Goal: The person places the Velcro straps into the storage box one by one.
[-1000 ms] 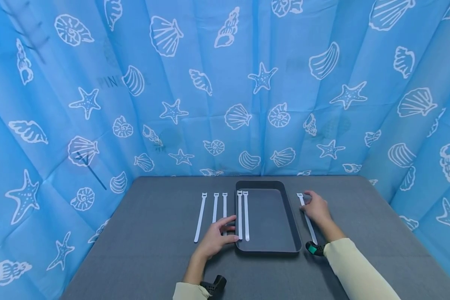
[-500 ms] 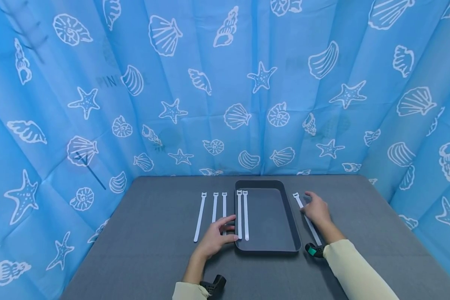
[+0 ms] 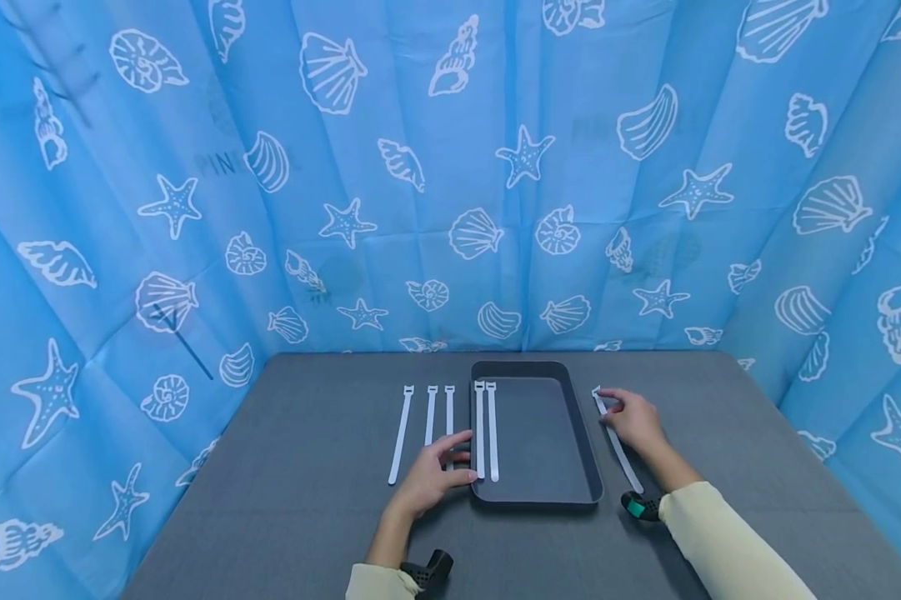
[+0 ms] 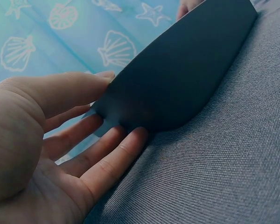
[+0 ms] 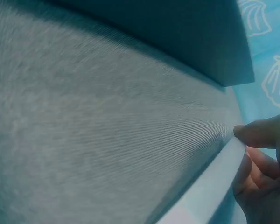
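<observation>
In the head view my right hand (image 3: 635, 419) pinches a white cable strap (image 3: 621, 454) with a slotted head, to the right of the dark grey tray (image 3: 548, 502). The right wrist view shows thumb and fingers on the edge of this strap (image 5: 210, 182), which slants over the cloth. My left hand (image 3: 431, 477) rests at the tray's left side. Its thumb touches the rim and its fairly straight fingers touch the outer wall (image 4: 172, 70). Two more white straps (image 3: 493, 433) lie inside the tray along its left side.
Several more white straps lie left of the tray, one of them a strap (image 3: 401, 435) farthest left; my left hand partly covers others. A grey cloth (image 3: 307, 500) covers the table. A blue shell-patterned curtain (image 3: 450, 208) hangs behind it.
The strap in my right hand first swung its head left, then back slightly right, and now bends. My right fingers have shifted toward its head. My left hand and the tray have stayed put.
</observation>
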### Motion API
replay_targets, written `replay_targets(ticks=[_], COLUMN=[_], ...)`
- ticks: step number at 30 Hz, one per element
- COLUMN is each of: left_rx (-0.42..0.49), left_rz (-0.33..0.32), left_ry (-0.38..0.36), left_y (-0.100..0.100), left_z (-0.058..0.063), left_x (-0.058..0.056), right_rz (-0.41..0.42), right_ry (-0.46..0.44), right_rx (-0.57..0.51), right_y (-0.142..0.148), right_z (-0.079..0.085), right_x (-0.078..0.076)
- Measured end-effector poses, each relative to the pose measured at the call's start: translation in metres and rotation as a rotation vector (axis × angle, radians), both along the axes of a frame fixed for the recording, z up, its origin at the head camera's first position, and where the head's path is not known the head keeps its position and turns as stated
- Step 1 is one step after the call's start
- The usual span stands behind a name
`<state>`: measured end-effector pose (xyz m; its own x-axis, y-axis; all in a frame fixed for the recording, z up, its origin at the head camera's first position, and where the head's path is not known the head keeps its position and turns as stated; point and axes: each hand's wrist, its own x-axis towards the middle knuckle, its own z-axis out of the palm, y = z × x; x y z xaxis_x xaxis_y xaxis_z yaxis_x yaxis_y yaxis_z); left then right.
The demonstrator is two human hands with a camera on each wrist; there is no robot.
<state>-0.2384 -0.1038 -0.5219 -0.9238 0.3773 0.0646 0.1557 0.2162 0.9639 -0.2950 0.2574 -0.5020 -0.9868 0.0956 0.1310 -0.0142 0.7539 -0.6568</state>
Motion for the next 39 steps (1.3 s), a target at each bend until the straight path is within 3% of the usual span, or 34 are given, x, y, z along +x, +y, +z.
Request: replay_targets(ticks=[5, 15, 25, 32, 39], left_rx=[0.002, -0.004, 0.009, 0.008, 0.004], left_rz=[0.000, 0.004, 0.005, 0.000, 0.006], left_ry=[0.000, -0.004, -0.022, -0.007, -0.007], left_y=[0.000, 0.000, 0.000, 0.000, -0.001], left_z=[-0.001, -0.001, 0.002, 0.000, 0.002], left_x=[-0.001, 0.000, 0.001, 0.001, 0.002], right_rz=[0.059, 0.051, 0.046, 0.081, 0.109], right_ry=[-0.001, -0.082, -0.109, -0.136, -0.141], right_rx=[-0.029, -0.183, -0.313, -0.374, -0.436], right_y=[0.001, -0.007, -0.010, -0.036, -0.056], right_z=[0.008, 0.035, 0.039, 0.072, 0.079], right_x=[-0.001, -0.004, -0.023, -0.009, -0.009])
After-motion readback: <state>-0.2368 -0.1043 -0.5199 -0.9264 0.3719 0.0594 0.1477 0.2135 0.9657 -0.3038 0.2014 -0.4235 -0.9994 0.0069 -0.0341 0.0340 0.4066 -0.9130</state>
